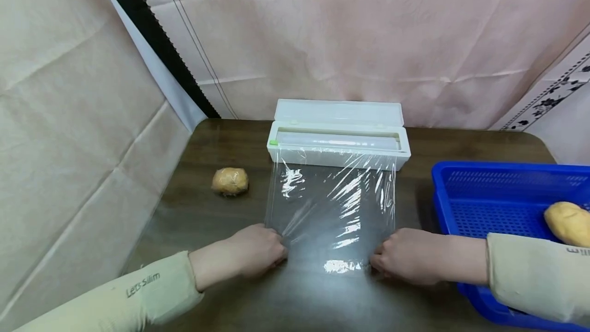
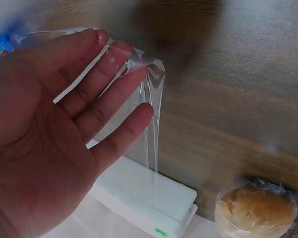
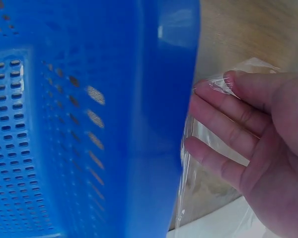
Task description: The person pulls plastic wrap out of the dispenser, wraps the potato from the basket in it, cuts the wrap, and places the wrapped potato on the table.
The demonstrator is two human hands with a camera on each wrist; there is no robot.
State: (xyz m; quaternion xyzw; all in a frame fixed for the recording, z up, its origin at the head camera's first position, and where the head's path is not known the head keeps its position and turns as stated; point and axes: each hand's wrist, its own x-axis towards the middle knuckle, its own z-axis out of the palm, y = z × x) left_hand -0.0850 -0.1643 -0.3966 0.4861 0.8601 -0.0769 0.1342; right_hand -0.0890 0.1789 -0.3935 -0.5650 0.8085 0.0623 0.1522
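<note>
A sheet of clear plastic wrap (image 1: 332, 209) stretches from a white wrap dispenser (image 1: 338, 155), whose lid stands raised, toward the front of the table. My left hand (image 1: 260, 250) pinches the sheet's left front corner between thumb and fingers. At the right front corner, my right hand (image 1: 405, 255) pinches the film likewise; in the right wrist view the thumb and fingertip meet on the bunched film (image 3: 221, 84). The roll lies inside the dispenser. A wrapped bread roll (image 1: 230, 181) sits left of the film, its own wrap crinkled in the left wrist view.
On the right, a blue perforated basket (image 1: 479, 214) stands close beside my right hand and under that forearm. An unwrapped bread roll (image 1: 569, 222) lies in it, partly covered by the sleeve. Pale cloth (image 1: 369, 40) hangs behind the brown wooden table (image 1: 184, 214).
</note>
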